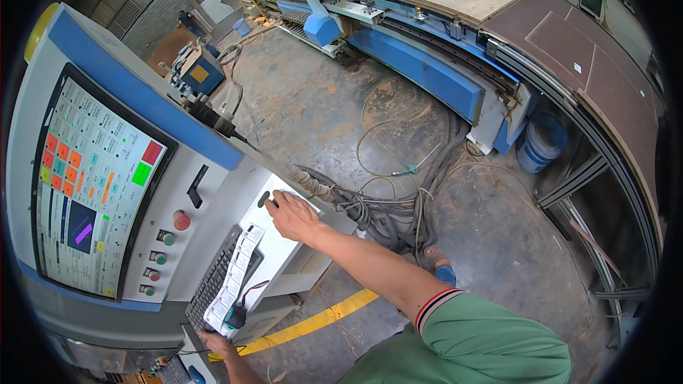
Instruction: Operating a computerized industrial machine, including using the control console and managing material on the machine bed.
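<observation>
On the white ledge of a control cabinet (235, 188), my right hand (293, 216) rests with its fingers bent. Its thumb and forefinger are at a small dark oval piece (264, 199), which I cannot make out. Lower down, my left hand (218, 345) is at the near end of a black keyboard (210, 281); its fingers are mostly hidden. Across the keyboard lies a long strip of white printed labels (238, 270). A black and teal handheld scanner (235, 318) sits on the strip's near end.
Left of the ledge are a lit touchscreen (92, 192), a red stop button (181, 220) and several small buttons. Beyond, thick cables (398, 213) lie on the floor. A long blue machine (420, 71) carries brown panels (562, 42); a blue bucket (541, 143) stands beneath.
</observation>
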### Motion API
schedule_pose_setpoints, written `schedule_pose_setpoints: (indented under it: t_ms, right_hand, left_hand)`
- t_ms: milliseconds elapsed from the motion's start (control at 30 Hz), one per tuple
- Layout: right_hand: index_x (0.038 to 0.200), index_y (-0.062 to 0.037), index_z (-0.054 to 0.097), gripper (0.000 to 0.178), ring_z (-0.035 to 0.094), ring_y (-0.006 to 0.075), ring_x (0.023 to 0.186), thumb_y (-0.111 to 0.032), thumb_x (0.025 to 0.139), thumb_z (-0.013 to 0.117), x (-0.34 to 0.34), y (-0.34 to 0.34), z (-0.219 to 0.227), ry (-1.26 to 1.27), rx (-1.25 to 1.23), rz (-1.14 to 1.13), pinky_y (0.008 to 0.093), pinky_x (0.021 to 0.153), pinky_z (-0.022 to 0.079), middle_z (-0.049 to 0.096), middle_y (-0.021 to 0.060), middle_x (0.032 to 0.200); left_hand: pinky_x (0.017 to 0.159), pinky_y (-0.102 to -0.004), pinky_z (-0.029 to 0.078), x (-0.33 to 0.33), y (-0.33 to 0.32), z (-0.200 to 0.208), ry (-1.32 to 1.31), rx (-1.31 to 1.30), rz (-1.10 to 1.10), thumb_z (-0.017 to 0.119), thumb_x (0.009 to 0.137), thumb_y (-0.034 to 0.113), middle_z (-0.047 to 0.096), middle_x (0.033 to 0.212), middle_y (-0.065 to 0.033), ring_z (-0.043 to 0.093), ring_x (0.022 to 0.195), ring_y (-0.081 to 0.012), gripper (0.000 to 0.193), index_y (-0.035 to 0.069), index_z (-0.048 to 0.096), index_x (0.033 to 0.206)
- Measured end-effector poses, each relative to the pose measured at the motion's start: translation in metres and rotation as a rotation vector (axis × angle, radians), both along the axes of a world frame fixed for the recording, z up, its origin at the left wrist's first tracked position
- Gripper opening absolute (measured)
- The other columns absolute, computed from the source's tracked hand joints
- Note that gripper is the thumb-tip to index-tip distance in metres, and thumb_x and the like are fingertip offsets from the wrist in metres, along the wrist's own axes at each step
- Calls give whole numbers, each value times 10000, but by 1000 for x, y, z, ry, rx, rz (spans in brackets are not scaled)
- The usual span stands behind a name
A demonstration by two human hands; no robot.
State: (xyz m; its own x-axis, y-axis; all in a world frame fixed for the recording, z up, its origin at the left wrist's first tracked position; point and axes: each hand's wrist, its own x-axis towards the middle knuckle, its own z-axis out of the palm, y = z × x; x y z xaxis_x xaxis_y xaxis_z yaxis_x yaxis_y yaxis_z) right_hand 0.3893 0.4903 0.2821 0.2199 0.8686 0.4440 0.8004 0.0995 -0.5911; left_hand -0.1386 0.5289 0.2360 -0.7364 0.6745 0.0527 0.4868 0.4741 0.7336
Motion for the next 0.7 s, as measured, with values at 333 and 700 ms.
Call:
schedule_pose_setpoints:
  t_ms: [333,700]
  right_hand:
    - [1216,-11,578,318,556,355,1173,-57,903,545,3,1,-3,0,5,-3,452,968,518,535,200,1224]
    - [1215,-14,595,316,558,341,1162,-70,909,537,4,1,-8,-14,8,-30,445,955,519,542,182,1212]
  left_hand:
    - [1056,-495,437,5,3,-1,-15,-2,-2,266,1010,749,629,1252,-394,580,1215,-512,1055,-226,586,1256]
    - [1044,-508,440,11,2,-2,11,-13,-36,257,1026,725,633,1228,-406,578,1209,-526,1031,-225,598,1238]
